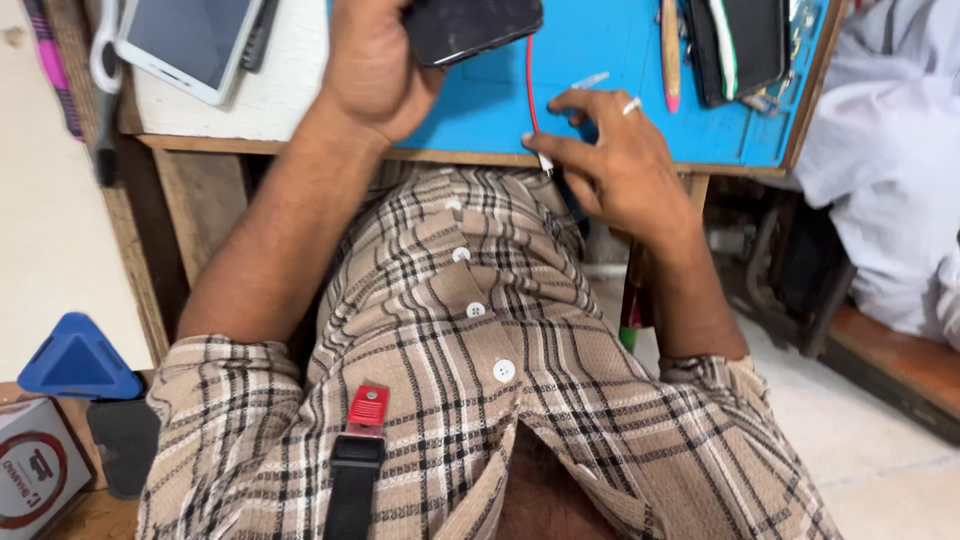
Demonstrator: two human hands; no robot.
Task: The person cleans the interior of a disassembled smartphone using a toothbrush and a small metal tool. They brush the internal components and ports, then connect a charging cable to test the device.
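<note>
While you are leaning over the counter (250,105), your left hand (372,70) is wrapping its grip around a dark phone (470,25), lifting it just above the blue mat (600,55) so that it stays steady and clear of the surface. Your right hand (615,160) is resting at the mat's front edge, thumb and forefinger pinching the white plug end of a thin red cable (529,85); that grip looks clenched on the plug, though the fingers are partly hiding it. The cable is running up across the mat toward the phone, probably so the plug can meet it. A white tablet (190,40) is lying face up on the bare wooden part to the left, out of the way. Tools, a pink-tipped one (670,50) among them, are sitting along the mat's far side within reach.
</note>
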